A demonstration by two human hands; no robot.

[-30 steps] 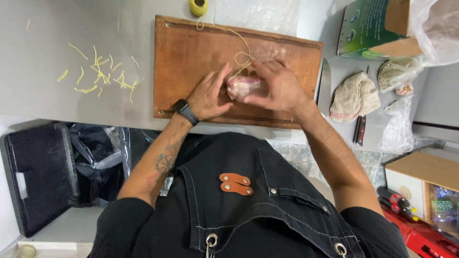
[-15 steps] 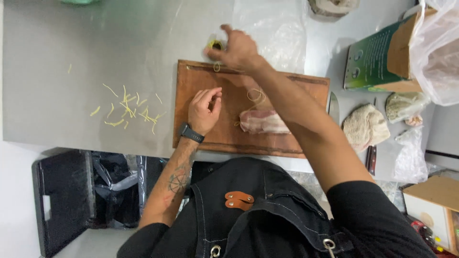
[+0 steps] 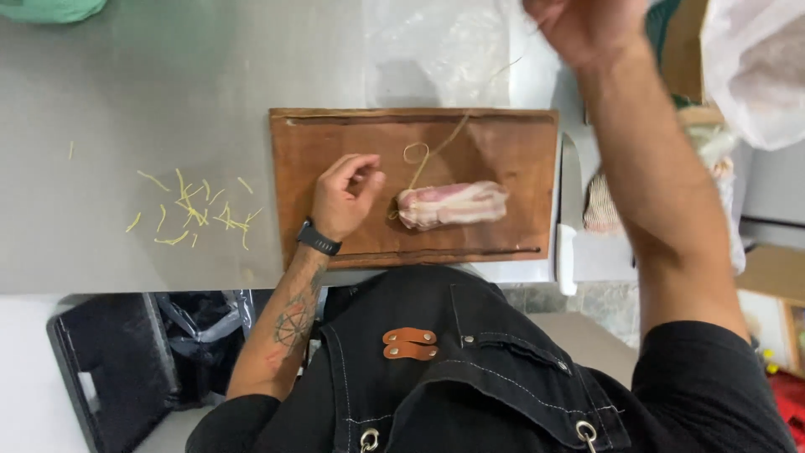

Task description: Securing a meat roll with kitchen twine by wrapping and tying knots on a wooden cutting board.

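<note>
The roll of meat [image 3: 453,204] lies on its side near the middle of the wooden cutting board [image 3: 511,147], with a length of yellow string [image 3: 417,159] looping just beside its left end and running up toward the raised right hand [image 3: 584,27]. That hand is blurred at the top edge, fingers curled, seemingly pinching the string, though this cannot be told for sure. The left hand [image 3: 344,197] rests on the board just left of the meat, fingers loosely bent and holding nothing, and a knife [image 3: 569,210] lies beside the board's right edge.
</note>
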